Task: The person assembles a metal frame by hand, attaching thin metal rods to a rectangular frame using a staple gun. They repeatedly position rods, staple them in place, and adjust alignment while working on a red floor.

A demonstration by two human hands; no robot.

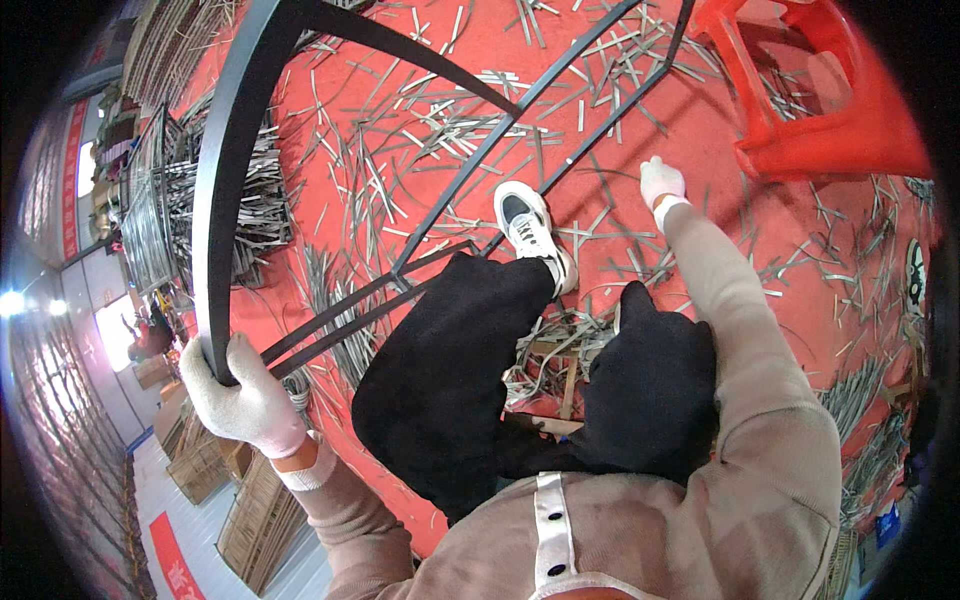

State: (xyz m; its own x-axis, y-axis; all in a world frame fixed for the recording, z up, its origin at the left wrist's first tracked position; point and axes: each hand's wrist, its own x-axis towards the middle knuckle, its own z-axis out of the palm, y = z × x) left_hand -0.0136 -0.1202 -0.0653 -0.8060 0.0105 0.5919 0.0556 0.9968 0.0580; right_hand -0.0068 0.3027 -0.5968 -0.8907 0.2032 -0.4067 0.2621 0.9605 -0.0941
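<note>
A dark metal frame of flat bars rises at the left, its wide curved side bar nearest me. Around the lower end of that bar my left hand, in a white glove, is closed. Thinner bars of the frame run across the floor past my white and black shoe. My right hand, also gloved in white, is stretched forward over the red floor, apart from the frame. Its fingers are curled closed; whatever they may hold is too small or hidden to make out.
Loose grey strips litter the red floor. A red plastic chair lies at the upper right. Bundled strips are piled at the left, with flattened cardboard below. More strips lie between my knees.
</note>
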